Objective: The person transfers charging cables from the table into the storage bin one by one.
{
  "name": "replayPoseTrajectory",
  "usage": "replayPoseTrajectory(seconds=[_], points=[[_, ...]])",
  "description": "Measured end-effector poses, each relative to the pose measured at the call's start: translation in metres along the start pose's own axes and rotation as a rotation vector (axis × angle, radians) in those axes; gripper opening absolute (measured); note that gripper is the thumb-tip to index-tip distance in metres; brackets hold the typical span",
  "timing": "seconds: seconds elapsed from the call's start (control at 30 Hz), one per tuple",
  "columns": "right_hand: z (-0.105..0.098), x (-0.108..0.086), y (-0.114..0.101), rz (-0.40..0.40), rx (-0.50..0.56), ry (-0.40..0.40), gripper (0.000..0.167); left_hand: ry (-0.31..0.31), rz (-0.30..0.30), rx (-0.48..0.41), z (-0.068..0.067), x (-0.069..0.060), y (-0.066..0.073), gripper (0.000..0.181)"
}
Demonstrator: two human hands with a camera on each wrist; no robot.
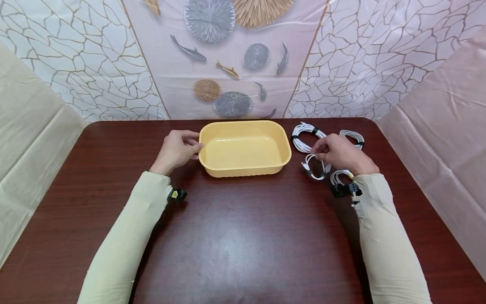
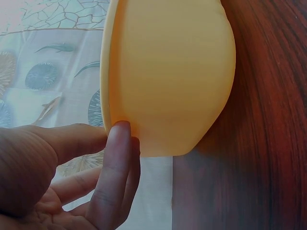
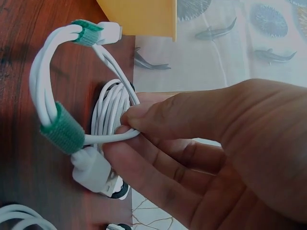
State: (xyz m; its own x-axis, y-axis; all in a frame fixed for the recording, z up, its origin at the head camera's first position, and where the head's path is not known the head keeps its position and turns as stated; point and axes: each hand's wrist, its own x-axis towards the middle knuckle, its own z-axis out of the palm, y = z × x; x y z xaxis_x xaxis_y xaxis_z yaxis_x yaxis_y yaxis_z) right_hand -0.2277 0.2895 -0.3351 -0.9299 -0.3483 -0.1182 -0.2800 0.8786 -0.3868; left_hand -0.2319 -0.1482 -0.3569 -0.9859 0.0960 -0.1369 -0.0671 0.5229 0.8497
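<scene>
In the middle of the far half of the table sits a yellow plastic basin (image 1: 247, 171). My left hand (image 1: 176, 151) pinches its left rim; the left wrist view shows the thumb and fingers (image 2: 115, 163) on either side of the edge. To the right of the basin, my right hand (image 1: 341, 153) pinches a small coiled white USB cable (image 3: 40, 84) between thumb and fingertips. Green straps (image 3: 63, 129) bind this coil, and a white plug (image 3: 91, 170) hangs from it. The coil looks raised off the tabletop in the right wrist view.
A larger white cable coil (image 1: 298, 145) with black ties lies behind the right hand. Another coil (image 1: 356, 135) is at the far right, and one more (image 1: 335, 178) lies by the right wrist. A patterned cloth backdrop (image 1: 235, 63) stands behind the dark wooden table (image 1: 243, 236).
</scene>
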Motion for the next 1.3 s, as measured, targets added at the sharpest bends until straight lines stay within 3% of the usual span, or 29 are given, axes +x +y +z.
replayPoseTrajectory(seconds=[1.3], points=[[-0.016,-0.001,-0.012,0.029,0.004,-0.005,0.018,0.000,0.001,-0.019,0.001,0.000,0.000,0.041]])
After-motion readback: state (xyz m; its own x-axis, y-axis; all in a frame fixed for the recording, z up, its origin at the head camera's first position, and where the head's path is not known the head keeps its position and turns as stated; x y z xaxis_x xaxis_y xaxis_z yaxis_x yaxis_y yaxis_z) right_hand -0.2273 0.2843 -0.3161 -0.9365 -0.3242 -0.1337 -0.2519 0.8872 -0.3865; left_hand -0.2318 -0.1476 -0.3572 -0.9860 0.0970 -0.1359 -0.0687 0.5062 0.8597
